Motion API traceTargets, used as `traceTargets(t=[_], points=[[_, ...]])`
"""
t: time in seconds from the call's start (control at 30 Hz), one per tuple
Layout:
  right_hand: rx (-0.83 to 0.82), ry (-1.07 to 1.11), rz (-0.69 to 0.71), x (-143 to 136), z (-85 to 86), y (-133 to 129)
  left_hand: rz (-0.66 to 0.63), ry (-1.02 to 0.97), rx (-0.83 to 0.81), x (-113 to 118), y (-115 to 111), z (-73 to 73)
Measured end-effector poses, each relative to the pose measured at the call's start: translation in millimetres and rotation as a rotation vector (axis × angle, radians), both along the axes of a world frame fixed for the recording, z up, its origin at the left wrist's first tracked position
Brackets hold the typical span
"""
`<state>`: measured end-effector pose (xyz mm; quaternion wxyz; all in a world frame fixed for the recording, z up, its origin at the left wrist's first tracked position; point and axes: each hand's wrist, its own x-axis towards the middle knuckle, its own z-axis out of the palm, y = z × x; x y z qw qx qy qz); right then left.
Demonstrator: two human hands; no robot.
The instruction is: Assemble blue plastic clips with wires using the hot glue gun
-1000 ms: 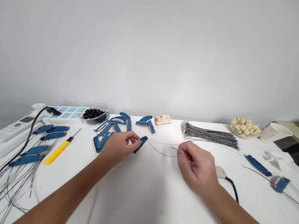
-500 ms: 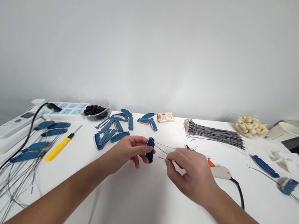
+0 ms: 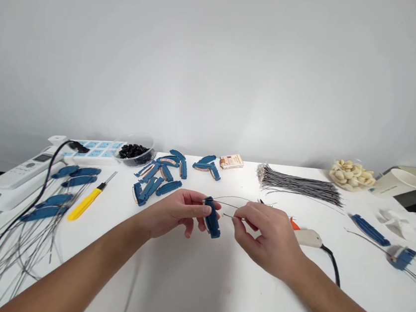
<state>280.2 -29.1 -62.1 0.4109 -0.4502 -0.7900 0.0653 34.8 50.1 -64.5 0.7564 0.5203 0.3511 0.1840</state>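
Observation:
Between the thumb and fingers of my left hand [image 3: 186, 212] is a small blue plastic piece [image 3: 212, 221], tilted with its lower end toward me. Thin dark wires [image 3: 231, 197] run from its upper end to my right hand [image 3: 264, 235]. That hand is closed in a pinch on the wire, and a short free end pokes out left of the fingertips. Behind the right hand, a soldering iron [image 3: 307, 237] with a pale handle and black cord lies partly hidden, its orange part showing.
Loose blue pieces [image 3: 147, 189] lie behind my left hand. A yellow screwdriver [image 3: 86, 203], wired blue pieces [image 3: 45, 213] and a power strip [image 3: 99, 149] are at left. A wire bundle [image 3: 302, 186], a bowl of pistachios [image 3: 352, 176] and a paper cup [image 3: 398, 183] stand at back right.
The blue piece has turned in my left hand, so its lower end now tips toward me and more of its long face shows. My right hand keeps its pinch, shifted slightly.

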Motion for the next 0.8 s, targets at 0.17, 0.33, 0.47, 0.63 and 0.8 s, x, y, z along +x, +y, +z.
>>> traceTargets(t=[0.17, 0.33, 0.47, 0.63, 0.8], points=[[0.001, 0.006, 0.105, 0, 3.5, -3, 0.047, -0.08, 0.122, 3, -2, -5.5], [0.004, -0.009, 0.203, -1, 4.1, -8, 0.011, -0.175, 0.194, 3, -7, -1.4], [-0.006, -0.023, 0.227, -2, 3.8, -10, 0.02, -0.185, 0.198, 3, -13, 5.5], [-0.009, -0.041, 0.234, -3, 3.4, -10, 0.072, -0.201, 0.213, 5, -19, 9.9], [-0.022, -0.067, 0.256, -5, 2.3, -11, 0.096, -0.215, 0.199, 7, -24, 13.6]])
